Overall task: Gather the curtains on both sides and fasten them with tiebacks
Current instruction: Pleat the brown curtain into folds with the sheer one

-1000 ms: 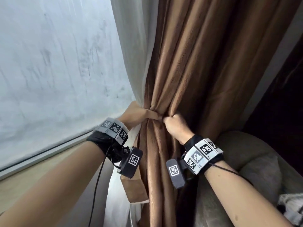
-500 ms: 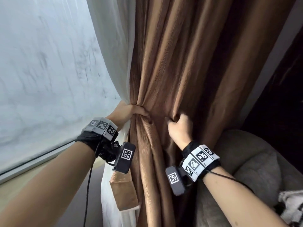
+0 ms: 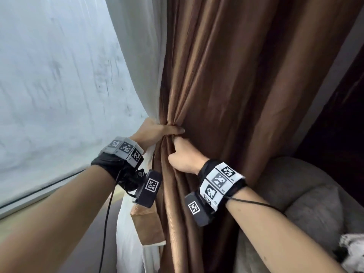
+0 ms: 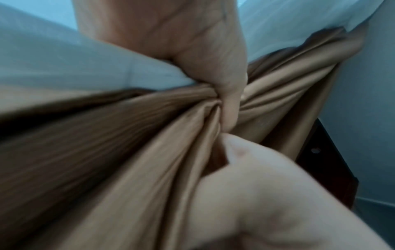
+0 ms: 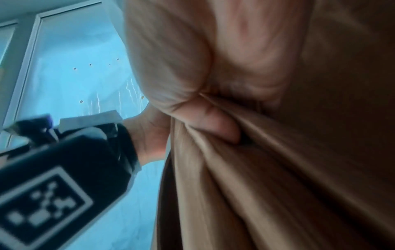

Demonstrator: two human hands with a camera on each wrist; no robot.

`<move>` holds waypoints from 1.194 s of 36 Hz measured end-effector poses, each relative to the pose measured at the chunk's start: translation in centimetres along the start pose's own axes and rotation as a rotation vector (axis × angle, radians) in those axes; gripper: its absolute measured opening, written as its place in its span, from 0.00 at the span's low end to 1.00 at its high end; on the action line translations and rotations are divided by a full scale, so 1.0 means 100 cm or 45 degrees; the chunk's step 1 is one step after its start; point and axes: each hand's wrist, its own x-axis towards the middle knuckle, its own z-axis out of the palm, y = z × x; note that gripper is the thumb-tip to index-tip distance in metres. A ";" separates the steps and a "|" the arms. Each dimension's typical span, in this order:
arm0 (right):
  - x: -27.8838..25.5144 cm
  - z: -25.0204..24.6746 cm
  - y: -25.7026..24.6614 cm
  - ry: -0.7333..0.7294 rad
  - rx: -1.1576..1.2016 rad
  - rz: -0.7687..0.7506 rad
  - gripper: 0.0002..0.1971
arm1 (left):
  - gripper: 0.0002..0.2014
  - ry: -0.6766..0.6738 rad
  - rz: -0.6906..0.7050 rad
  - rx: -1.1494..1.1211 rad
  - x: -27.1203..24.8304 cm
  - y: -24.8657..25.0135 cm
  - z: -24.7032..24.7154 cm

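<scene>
Nearest the camera, the right hand [image 3: 185, 159] grips a fold of the brown curtain [image 3: 226, 91], fingers curled into the cloth just below the pinch point. Touching it from above, the left hand [image 3: 155, 131] clamps the gathered curtain, thumb [image 4: 232, 101] pressed across the bunched pleats (the fabric fans out above and below this waist). Just left of the curtain hangs a white sheer [image 3: 141, 62], and below the left wrist a tan fabric band [image 3: 148, 225] dangles beside the curtain's edge; whether it is the tieback I cannot tell. Right of the curtain sits a grey upholstered chair [image 3: 307, 196]. Left of the curtain, beyond the sheer, is the window pane [image 3: 55, 81].
</scene>
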 end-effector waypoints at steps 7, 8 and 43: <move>0.016 -0.002 0.040 -0.038 0.877 0.017 0.33 | 0.16 0.167 0.077 0.077 0.007 -0.003 -0.016; 0.018 -0.004 0.047 0.000 0.993 0.114 0.29 | 0.16 0.181 0.086 0.069 0.007 -0.003 -0.019; 0.045 -0.016 0.058 0.367 1.081 0.152 0.16 | 0.19 -0.085 -0.054 0.044 0.006 -0.006 -0.019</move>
